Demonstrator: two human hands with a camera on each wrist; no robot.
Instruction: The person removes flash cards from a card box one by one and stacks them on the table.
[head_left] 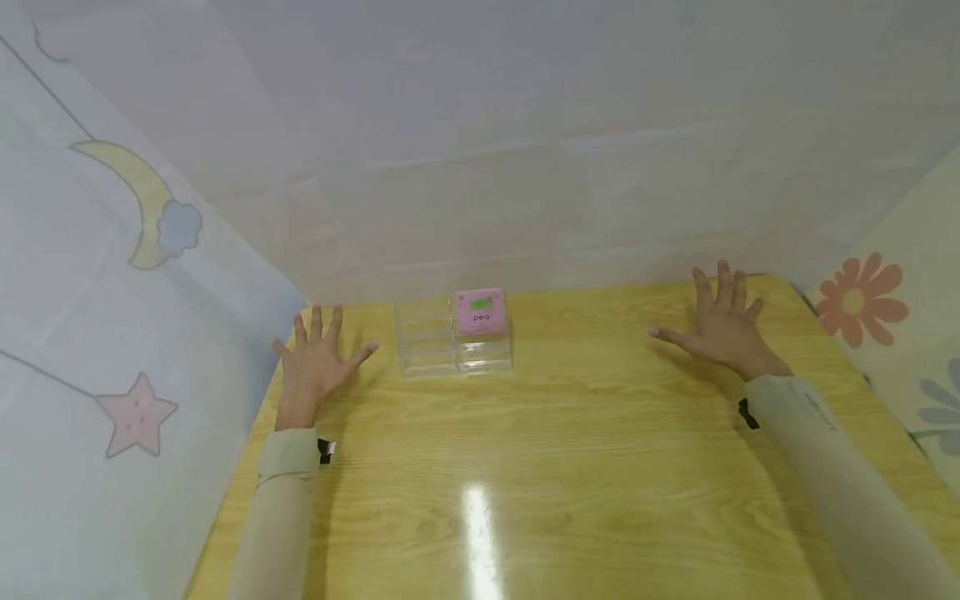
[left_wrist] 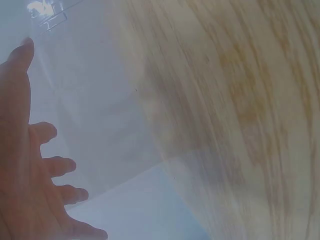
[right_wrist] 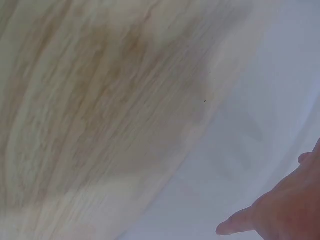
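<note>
Presently, the left hand [head_left: 311,371] and the right hand [head_left: 727,335] have fingers spread apart; between them, nearer the left, a clear tray [head_left: 427,368] bears a pink card [head_left: 481,312].

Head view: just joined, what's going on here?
A person has both hands spread over the table, holding nothing. The left hand is just left of the clear tray; the right hand is farther off to its right. A pink "pea" card sits in the tray's back right part.

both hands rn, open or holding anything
Left hand: open, fingers spread, holding nothing.
Right hand: open, fingers spread, holding nothing.
</note>
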